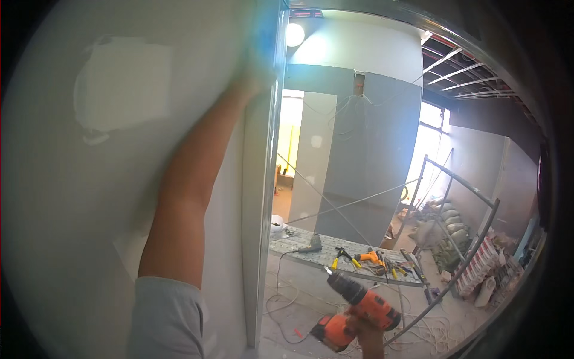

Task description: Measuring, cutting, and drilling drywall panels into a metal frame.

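My left hand (258, 64) reaches up to the upper edge of the drywall panel (101, 191), beside a shiny vertical metal stud (275, 90). Bluish glare hides its fingers, so I cannot tell what they grip. At lower right, my right hand (366, 332) grips an orange and black cordless drill (368, 305), its bit tilted up to the left toward the stud and the scaffold plank behind. A pale patch (125, 81) of filler marks the panel at upper left.
A scaffold plank (299, 245) holds tools and a white bucket (276, 222), framed by a metal scaffold (463, 182). Cords (284, 299) lie over the floor. Stacked sacks (451, 224) stand at right. Beyond are a grey partition (376, 143), windows and an open ceiling grid.
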